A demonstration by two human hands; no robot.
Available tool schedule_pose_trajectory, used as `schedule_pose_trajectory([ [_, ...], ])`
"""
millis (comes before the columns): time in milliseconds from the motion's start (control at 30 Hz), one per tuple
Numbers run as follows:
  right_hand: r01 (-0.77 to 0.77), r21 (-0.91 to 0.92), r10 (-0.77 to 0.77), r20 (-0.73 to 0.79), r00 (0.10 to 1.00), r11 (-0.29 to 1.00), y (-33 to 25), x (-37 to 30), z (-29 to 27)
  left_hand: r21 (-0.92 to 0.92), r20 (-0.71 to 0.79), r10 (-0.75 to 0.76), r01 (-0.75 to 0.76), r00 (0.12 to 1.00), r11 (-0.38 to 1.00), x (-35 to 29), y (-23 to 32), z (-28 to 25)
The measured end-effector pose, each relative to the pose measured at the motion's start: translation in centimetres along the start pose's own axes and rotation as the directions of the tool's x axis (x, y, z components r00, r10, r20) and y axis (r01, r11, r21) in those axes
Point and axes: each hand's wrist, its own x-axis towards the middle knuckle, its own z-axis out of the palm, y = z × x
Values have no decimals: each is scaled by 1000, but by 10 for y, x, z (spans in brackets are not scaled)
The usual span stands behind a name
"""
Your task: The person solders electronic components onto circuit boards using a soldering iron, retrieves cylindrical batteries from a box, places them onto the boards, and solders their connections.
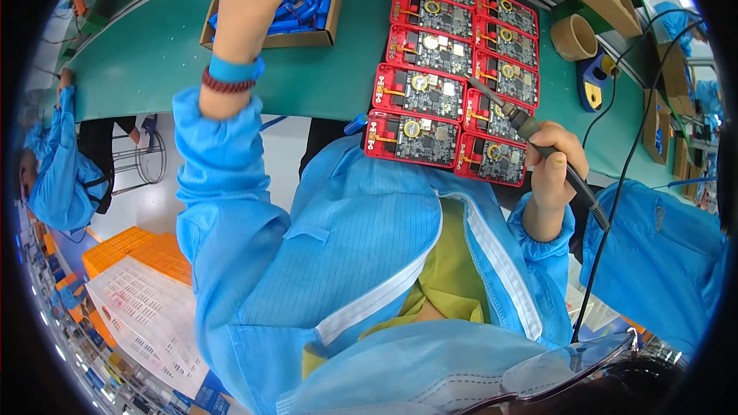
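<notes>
My left hand [257, 4] is over the cardboard box [332, 27] of blue cylindrical battery cells [300, 8] at the far left. Its index finger stretches to the right, apart from the bent thumb; the other fingers are mostly hidden, and I see nothing held. At the right, my right hand [557, 165] grips the handle of a soldering iron [525, 124]. The iron's tip points up and left, above red cases [379, 92] laid in two columns. Each case holds a dark circuit board [434, 142] with a round yellow-rimmed part.
One blue cell [356, 124] lies at the green table's [138, 77] near edge. Right of the cases are a brown tape roll [573, 37], a blue and yellow iron stand [593, 81] and a hanging black cable [626, 184]. Another person [65, 177] sits at the left.
</notes>
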Motion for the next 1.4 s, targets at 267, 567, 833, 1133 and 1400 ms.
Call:
schedule_pose_trajectory([
  [267, -224, 3, 224, -1, 975, 975, -10, 15, 25, -146, 278, -247, 295, 928, 944, -66, 78, 90],
  [567, -265, 173, 249, 104, 963, 949, 2, 21, 51, -295, 393, -44, 171, 918, 940, -86, 100, 142],
  [833, -216, 38, 216, 17, 976, 976, -7, 20, 43, -509, 439, -297, 508, 848, 695, -95, 101, 153],
  [1133, -183, 47, 177, 102, 979, 982, -3, 13, 40, -522, 384, -231, 417, 894, 744, -98, 96, 147],
  [1400, -60, -23, 61, 26, 998, 998, -1, 20, 34, -490, 570, -316, 622, 758, 610, -91, 102, 148],
])
